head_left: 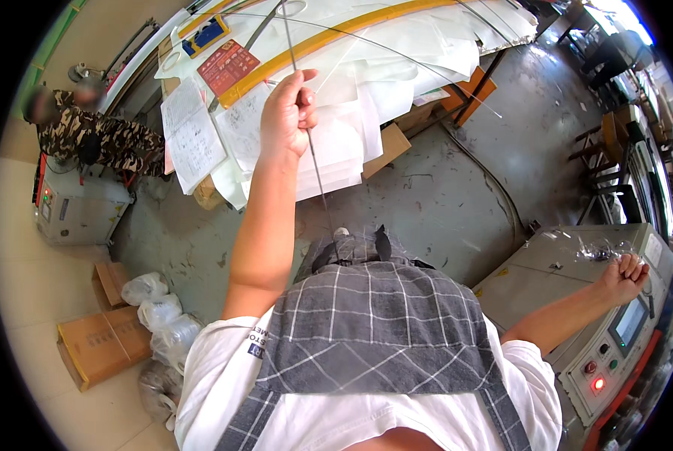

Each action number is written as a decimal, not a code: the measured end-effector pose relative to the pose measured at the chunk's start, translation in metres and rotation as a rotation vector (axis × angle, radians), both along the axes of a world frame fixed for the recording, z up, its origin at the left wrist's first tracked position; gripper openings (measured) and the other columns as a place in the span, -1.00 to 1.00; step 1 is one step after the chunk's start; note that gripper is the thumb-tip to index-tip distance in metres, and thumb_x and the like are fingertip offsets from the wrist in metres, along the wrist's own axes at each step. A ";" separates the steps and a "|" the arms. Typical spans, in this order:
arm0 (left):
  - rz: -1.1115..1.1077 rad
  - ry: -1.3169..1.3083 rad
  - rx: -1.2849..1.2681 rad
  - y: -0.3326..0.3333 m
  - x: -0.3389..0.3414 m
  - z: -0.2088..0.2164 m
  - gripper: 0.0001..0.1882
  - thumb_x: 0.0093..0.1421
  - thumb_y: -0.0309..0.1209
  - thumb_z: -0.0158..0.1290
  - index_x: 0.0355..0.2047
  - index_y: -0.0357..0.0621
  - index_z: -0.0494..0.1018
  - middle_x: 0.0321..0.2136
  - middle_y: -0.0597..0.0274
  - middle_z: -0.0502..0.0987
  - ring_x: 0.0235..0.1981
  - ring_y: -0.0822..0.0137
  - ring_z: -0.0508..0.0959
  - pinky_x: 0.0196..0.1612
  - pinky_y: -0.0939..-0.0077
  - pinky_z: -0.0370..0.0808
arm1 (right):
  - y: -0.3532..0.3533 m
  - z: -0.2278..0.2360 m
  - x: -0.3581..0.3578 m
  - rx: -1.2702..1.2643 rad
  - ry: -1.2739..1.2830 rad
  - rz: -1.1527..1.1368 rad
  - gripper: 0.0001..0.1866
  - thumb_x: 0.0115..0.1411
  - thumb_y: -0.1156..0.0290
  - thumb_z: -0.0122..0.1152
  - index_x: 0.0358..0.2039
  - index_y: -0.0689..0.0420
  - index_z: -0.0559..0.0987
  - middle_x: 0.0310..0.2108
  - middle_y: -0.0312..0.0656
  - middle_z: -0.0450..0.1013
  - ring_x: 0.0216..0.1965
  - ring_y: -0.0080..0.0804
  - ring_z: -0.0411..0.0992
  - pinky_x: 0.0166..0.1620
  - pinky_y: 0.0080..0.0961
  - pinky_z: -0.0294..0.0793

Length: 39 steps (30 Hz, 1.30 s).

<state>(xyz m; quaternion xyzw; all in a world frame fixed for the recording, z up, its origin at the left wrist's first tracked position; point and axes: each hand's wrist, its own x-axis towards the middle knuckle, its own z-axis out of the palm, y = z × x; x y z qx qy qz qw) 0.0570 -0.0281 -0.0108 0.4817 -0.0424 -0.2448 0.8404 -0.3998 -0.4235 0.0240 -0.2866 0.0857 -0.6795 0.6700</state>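
Grey checked fabric apron [381, 323] fills the lower centre; above it, the left hand [290, 114] grips a long, thin dark rod [320, 180] slanting from top centre. At frame right, the right hand [623, 279] curls closed by a grey metal machine [528, 263].
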 end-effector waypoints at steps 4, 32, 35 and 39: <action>0.108 -0.013 -0.012 0.008 0.008 0.005 -0.74 0.20 -0.24 -0.01 -0.24 -0.17 0.42 -0.69 0.46 0.28 -0.78 0.65 0.07 -0.72 0.75 -0.02 | 0.003 -0.006 0.014 0.075 0.515 -0.433 -0.77 0.24 0.37 -0.10 -0.43 0.25 0.42 -0.73 -0.40 0.10 -0.71 -0.67 0.01 -0.68 -0.71 -0.08; 0.078 -0.176 0.357 -0.017 0.049 -0.057 -0.73 0.17 -0.25 0.00 -0.20 -0.13 0.43 -0.38 0.31 0.50 -0.38 0.52 0.48 -0.33 0.70 0.34 | 0.027 -0.081 0.320 -1.320 1.576 -0.016 -0.83 0.12 0.29 0.09 -0.39 0.11 0.52 -0.55 -0.06 0.45 -0.48 -0.05 0.43 -0.41 -0.24 0.40; 0.039 -0.286 0.449 0.010 0.090 -0.051 -0.76 0.19 -0.32 -0.03 -0.18 -0.12 0.44 -0.40 0.36 0.52 -0.38 0.58 0.48 -0.32 0.75 0.36 | 0.004 -0.074 0.347 -1.399 1.616 -0.015 -0.84 0.12 0.29 0.08 -0.41 0.11 0.51 -0.54 -0.06 0.45 -0.48 -0.04 0.42 -0.41 -0.25 0.40; 0.044 -0.536 0.640 0.006 0.165 -0.061 -0.74 0.16 -0.34 -0.01 -0.19 -0.19 0.45 -0.40 0.31 0.52 -0.39 0.51 0.49 -0.31 0.64 0.40 | -0.023 -0.082 0.377 -1.469 1.670 -0.084 -0.82 0.12 0.27 0.08 -0.44 0.12 0.49 -0.50 -0.10 0.45 -0.44 -0.08 0.43 -0.39 -0.27 0.41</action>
